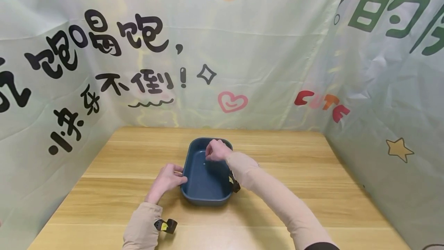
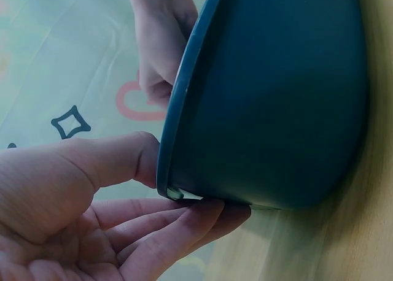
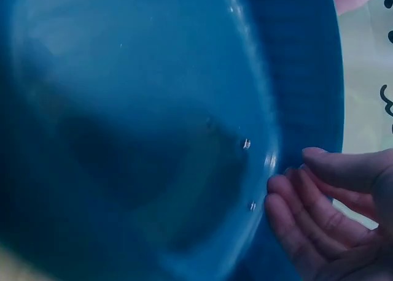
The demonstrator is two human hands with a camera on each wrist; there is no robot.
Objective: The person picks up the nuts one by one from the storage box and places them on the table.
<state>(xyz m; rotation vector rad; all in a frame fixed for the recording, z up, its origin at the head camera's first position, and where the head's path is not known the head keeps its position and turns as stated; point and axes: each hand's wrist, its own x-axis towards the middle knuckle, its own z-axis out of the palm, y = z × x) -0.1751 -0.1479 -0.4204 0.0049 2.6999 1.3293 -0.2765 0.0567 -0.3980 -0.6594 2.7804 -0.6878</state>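
A deep dark-blue plastic basin (image 1: 208, 188) with rounded corners stands on the table. At its left side, my left hand (image 1: 169, 178) holds the rim; in the left wrist view the thumb (image 2: 144, 158) lies against the rim and the fingers (image 2: 184, 229) touch the outer wall. My right hand (image 1: 217, 150) is over the far part of the basin, fingers bent toward the thumb. The right wrist view shows its fingertips (image 3: 279, 186) near the inner wall; whether they pinch something tiny is unclear. Two small shiny bits, one here (image 3: 246, 144), the other here (image 3: 252, 205), lie on the basin's floor.
The wooden table (image 1: 295, 188) carries the basin near its middle. Printed fabric (image 1: 270, 68) hangs behind and on both sides. A small black-and-yellow device (image 1: 166, 225) sits at the left wrist, another (image 1: 234, 182) at the right.
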